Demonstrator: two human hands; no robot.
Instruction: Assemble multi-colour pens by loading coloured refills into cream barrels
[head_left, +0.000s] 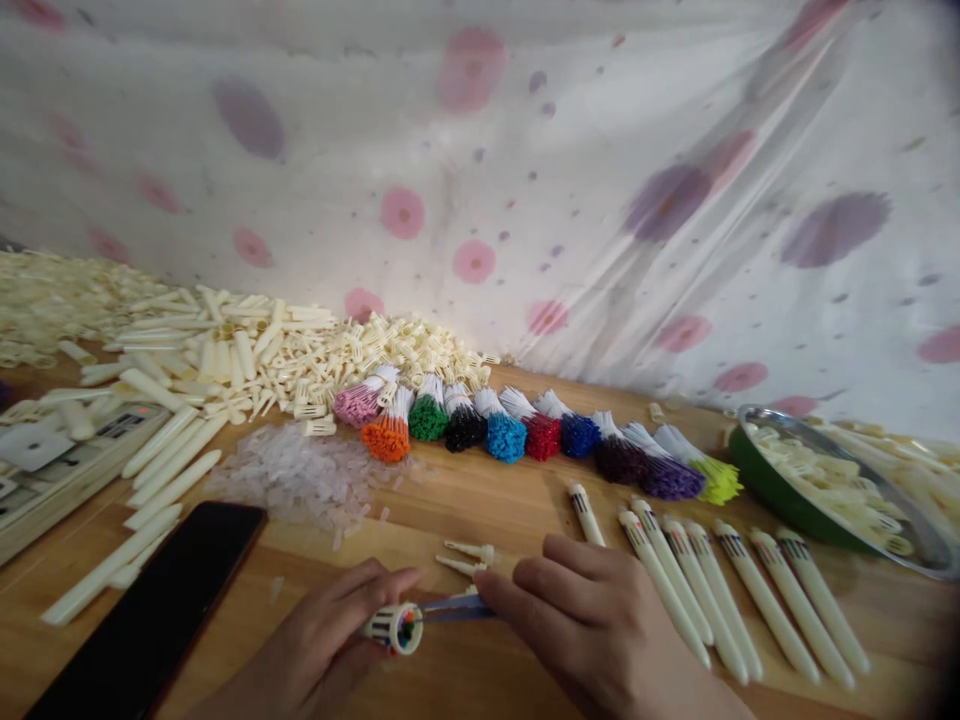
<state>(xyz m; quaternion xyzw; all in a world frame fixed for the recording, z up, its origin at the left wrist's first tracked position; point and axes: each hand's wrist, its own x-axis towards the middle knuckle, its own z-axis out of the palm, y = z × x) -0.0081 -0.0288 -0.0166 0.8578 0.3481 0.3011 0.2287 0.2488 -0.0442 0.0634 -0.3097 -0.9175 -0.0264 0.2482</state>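
My left hand (322,632) is closed around a cream multicolour pen barrel (384,628), its round open end facing right. Dark slots line the barrel's side, and small coloured pieces show inside the opening. In my right hand (589,615) is a pair of blue-grey tweezers (457,606), gripped between thumb and fingers. The tips reach the mouth of the barrel; whether they pinch a piece is too small to tell. Just beyond the tweezers, small cream pronged parts (469,552) lie on the wooden table (420,510).
Bundles of coloured refills (504,432) stretch across the middle. Behind them sits a heap of cream pen parts (247,345). Clear plastic pieces (300,475), a phone (161,610) and a power strip (75,470) are left. Several pens (739,600) and a green bowl (795,500) are right.
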